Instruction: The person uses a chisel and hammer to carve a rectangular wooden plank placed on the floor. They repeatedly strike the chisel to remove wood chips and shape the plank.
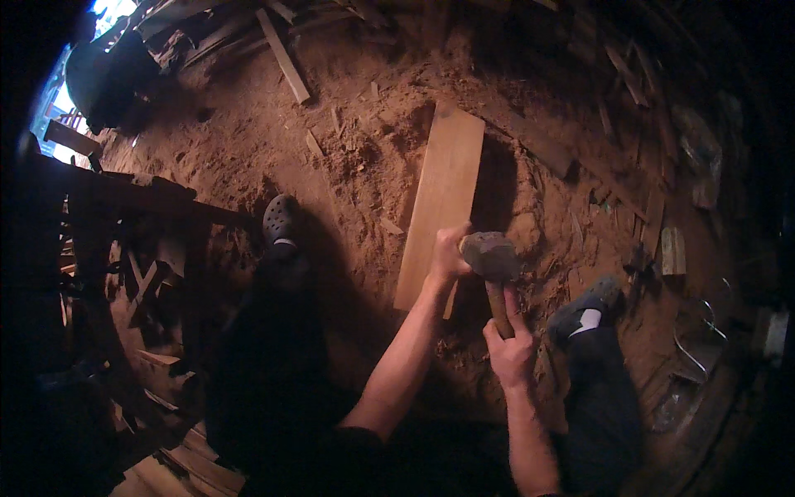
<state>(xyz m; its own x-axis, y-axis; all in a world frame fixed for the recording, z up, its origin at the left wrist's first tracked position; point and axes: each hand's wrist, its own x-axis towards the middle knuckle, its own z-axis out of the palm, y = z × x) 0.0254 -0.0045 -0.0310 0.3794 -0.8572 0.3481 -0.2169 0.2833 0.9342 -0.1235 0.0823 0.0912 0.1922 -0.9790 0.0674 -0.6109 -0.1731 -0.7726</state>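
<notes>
A long pale wooden board (440, 166) lies lengthwise on the dirt floor between my feet. My left hand (450, 253) is closed at the board's lower part; the dark, worn head of a hammer-like tool (492, 254) hides what its fingers grip. My right hand (511, 348) is wrapped round the short handle (497, 305) of that tool, whose head overlaps the board's right edge in view.
Loose slats (283, 58) and chips lie on the dirt. A dark timber frame (145, 195) and scrap wood (170, 356) fill the left. My clog-shod feet (277, 219) flank the board. Metal wire (696, 348) and more wood lie right; a dark bulky shape (108, 79) sits upper left.
</notes>
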